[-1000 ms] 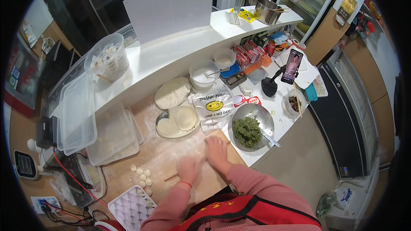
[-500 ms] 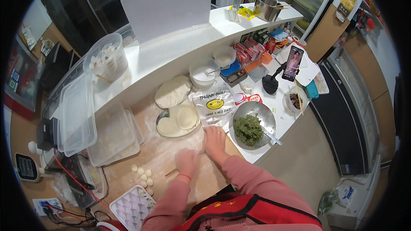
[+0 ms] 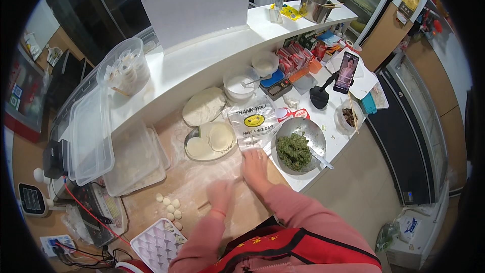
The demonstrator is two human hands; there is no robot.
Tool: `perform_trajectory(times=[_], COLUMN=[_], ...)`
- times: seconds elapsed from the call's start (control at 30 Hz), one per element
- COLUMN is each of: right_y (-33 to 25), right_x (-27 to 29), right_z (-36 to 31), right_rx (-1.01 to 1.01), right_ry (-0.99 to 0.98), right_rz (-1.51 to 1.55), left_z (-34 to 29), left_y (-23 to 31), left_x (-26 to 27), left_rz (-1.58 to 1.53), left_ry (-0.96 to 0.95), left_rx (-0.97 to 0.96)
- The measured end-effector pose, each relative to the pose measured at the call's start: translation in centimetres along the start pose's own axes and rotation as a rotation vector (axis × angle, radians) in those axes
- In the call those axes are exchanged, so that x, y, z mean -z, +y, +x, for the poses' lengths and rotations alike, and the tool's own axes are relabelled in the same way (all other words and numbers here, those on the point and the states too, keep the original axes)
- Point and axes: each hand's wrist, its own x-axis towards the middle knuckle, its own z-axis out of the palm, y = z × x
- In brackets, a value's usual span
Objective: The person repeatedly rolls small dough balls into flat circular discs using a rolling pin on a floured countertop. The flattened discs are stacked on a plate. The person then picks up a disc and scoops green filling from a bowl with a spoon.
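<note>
My left hand (image 3: 221, 195), blurred by motion, is closed over a thin wooden rolling pin (image 3: 203, 205) low on the floured wooden board (image 3: 197, 177). The pin slants up toward my right hand (image 3: 254, 168), which rests at the board's right side with its fingers bent down. What those fingers hold, if anything, is hidden. Several small round dough pieces (image 3: 171, 206) lie left of the pin. Beyond my hands, flat round dough wrappers (image 3: 220, 137) sit in a shallow dish (image 3: 209, 160). A metal bowl (image 3: 317, 132) of green chopped filling (image 3: 293, 152) stands right of my right hand.
A printed plastic bag (image 3: 252, 121) lies past my right hand. Farther back are a plate of flour (image 3: 204, 107) and a white bowl (image 3: 241, 85). A phone (image 3: 346, 73) stands on a holder at right. Clear plastic boxes (image 3: 134, 167) and a white moulded tray (image 3: 156, 245) are at left.
My left hand has shifted slightly with the rolling pin, staying blurred over the same spot. My right hand stays nearly in place. The view has moved a little.
</note>
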Motion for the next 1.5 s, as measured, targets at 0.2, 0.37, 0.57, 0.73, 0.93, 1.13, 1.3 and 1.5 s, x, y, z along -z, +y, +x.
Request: perform_trajectory(times=[0.2,0.37,0.57,0.73,0.93,1.13,1.3,1.5], right_y=[0.3,0.4,0.6,0.4,0.4,-0.2,-0.2,-0.4], right_x=[1.6,-0.2,0.8,-0.6,1.1,0.2,0.2,0.2], right_z=[-2.8,-0.2,-2.0,0.1,-1.8,-0.2,-0.5,-2.3], right_rx=[0.032,-0.038,0.069,0.077,-0.049,-0.024,-0.061,-0.043], right_ry=[-0.209,-0.057,-0.151,-0.002,-0.235,-0.123,-0.144,-0.295], right_rz=[-0.014,0.034,-0.040,-0.057,-0.003,0.093,-0.065,-0.093], left_z=[-2.1,-0.4,-1.6,-0.1,-2.0,-1.0,-1.7,-2.6], left_y=[0.3,-0.7,0.1,0.1,0.0,-0.3,-0.4,0.2], left_x=[-0.5,-0.5,-0.1,-0.2,0.4,-0.2,0.7,0.2], left_rz=[-0.049,0.131,-0.234,0.049,-0.058,0.067,0.016,0.027], left_ry=[0.097,0.041,0.246,0.019,-0.047,0.108,0.012,0.105], left_rx=[-0.060,-0.100,-0.192,-0.033,0.110,-0.096,0.002,-0.065])
